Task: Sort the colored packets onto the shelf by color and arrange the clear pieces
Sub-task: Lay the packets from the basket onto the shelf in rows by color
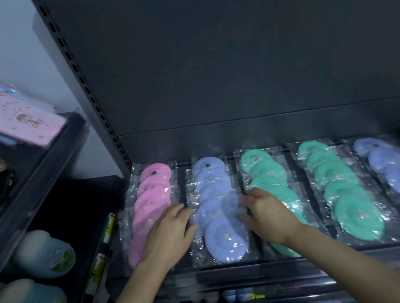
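Now — L hand (166, 234) on pink pkts (155, 181), R hand (267, 212) over green pkts (263, 167)

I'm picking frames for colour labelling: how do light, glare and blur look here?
Head view: light is dim and bluish, colours readable. Head view: white glare specks on the wrappers of the pink packets and lilac packets. Head view: blur smears the right hand and the jars at left; the lens bends the shelf upright.
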The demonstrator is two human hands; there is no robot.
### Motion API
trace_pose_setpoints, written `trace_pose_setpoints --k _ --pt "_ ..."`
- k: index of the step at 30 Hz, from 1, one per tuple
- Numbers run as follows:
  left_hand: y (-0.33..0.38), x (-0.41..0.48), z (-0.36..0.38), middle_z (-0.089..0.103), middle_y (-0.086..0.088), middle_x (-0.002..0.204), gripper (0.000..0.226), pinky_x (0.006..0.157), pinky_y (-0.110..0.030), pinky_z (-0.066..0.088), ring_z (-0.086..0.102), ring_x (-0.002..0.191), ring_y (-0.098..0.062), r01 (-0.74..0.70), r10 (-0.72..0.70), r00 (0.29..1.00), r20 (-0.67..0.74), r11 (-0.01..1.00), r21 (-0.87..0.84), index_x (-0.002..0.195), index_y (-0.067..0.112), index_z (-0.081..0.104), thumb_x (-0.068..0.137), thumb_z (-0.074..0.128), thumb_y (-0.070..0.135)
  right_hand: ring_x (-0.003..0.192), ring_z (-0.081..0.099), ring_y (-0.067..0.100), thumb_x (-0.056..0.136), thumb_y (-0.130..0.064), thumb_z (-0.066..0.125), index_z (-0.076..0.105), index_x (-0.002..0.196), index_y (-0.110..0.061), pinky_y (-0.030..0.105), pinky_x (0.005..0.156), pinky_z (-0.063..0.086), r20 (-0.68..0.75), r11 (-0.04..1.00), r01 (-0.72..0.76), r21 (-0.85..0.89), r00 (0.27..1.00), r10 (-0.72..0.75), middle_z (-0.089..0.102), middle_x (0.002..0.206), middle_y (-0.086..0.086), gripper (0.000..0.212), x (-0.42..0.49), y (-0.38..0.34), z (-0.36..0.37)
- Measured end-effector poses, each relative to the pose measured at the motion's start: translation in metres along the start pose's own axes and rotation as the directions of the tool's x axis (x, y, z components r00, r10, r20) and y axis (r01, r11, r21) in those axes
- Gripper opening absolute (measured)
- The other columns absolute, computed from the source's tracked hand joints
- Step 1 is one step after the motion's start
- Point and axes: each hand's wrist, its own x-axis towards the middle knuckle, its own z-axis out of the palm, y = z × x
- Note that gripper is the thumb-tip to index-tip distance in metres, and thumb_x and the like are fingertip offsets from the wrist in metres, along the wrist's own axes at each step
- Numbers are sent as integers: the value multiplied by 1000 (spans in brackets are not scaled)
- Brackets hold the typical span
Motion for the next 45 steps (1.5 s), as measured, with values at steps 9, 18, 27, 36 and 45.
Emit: trace_pose_setpoints --k 9,18,27,36,45 --pt "105 37 16 62 -6 120 31 94 -30 44 58 111 -24 -138 139 990 14 988 -69 115 8 65 87 63 21 87 55 29 90 -23 51 58 89 -5 31 68 40 -69 967 -244 77 966 250 57 93 10 20 -88 90 -45" --pt "271 66 49 51 3 133 37 101 -20 34 50 118 -12 -269 281 957 70 951 -150 127 15 56 92 56 29 78 52 31 85 -18 53 50 77 -7 34 62 36 -183 936 -327 129 920 346 52 84 10 14 -188 197 -100" --pt "418 87 96 56 5 125 35 102 -22 37 53 114 -11 -329 345 937 59 926 -186 122 16 61 89 60 28 92 55 25 87 -23 53 58 86 -6 35 78 45 -286 941 -318 114 897 338 58 92 8 18 -273 324 -141" --pt "516 122 119 55 7 129 35 96 -14 32 49 119 -8 -378 398 914 74 904 -200 124 19 58 91 57 30 89 58 27 89 -23 52 62 96 -6 39 77 49 -346 902 -401 161 833 432 60 98 7 22 -311 405 -174" --pt "599 207 145 52 7 132 36 96 -14 34 49 119 -8 -490 521 848 97 841 -230 128 19 56 92 55 28 88 59 28 90 -21 51 62 100 -3 41 72 52 -308 844 -509 169 786 536 59 101 9 23 -308 486 -201"
